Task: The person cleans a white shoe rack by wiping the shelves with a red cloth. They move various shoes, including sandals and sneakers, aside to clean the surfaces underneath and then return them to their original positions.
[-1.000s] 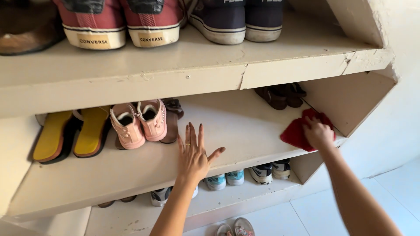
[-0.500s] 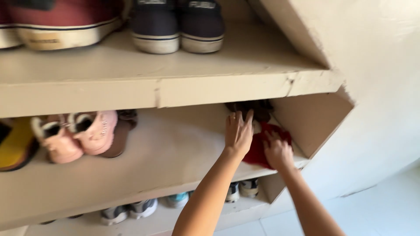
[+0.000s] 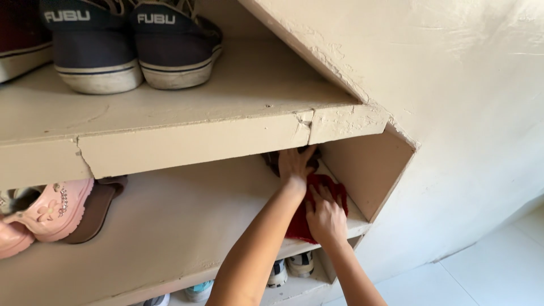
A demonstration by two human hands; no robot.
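My right hand (image 3: 326, 218) presses a red cloth (image 3: 335, 190) flat on the middle shelf (image 3: 170, 226), close to its right end wall. My left hand (image 3: 294, 164) reaches past it to the back of the shelf and touches a dark brown shoe (image 3: 272, 161), which is mostly hidden under the upper shelf's front edge. I cannot tell whether the fingers have closed around the shoe.
A pair of navy sneakers (image 3: 136, 45) stands on the top shelf (image 3: 187, 141). Pink shoes (image 3: 48, 209) and a brown sandal (image 3: 93, 212) sit at the middle shelf's left. Small sneakers (image 3: 289, 269) show on the bottom shelf. A slanted plaster wall (image 3: 453, 113) closes the right side.
My view shifted right and closer. My left hand moved from the middle of the shelf to the dark shoe at the back right corner. My right hand stayed on the red cloth.
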